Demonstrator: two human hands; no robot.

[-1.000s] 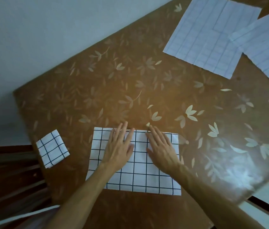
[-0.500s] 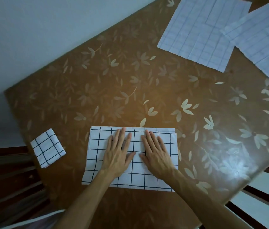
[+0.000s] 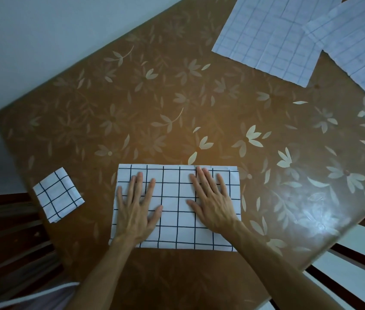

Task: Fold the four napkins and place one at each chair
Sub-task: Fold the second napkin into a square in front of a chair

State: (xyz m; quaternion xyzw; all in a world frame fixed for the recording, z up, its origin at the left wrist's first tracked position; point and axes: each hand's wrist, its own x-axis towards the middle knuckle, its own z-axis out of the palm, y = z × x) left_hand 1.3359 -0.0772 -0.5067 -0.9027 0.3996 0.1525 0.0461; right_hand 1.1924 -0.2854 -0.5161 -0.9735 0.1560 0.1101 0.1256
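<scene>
Change: both hands have slid apart from the middle toward the ends since half a second ago.
Left hand (image 3: 135, 211): flat, fingers straight and spread, pressing the half-folded napkin (image 3: 175, 193).
Right hand (image 3: 213, 204): the same, flat on its right part.
Half-folded napkin: near edge of the worktop (image 3: 177, 108).
Folded napkin (image 3: 58, 194): small square, left corner.
Unfolded napkin (image 3: 271, 34) and second unfolded napkin (image 3: 360, 41): far right, side by side.

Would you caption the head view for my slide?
Left hand and right hand flatten a half-folded napkin on the table.
</scene>
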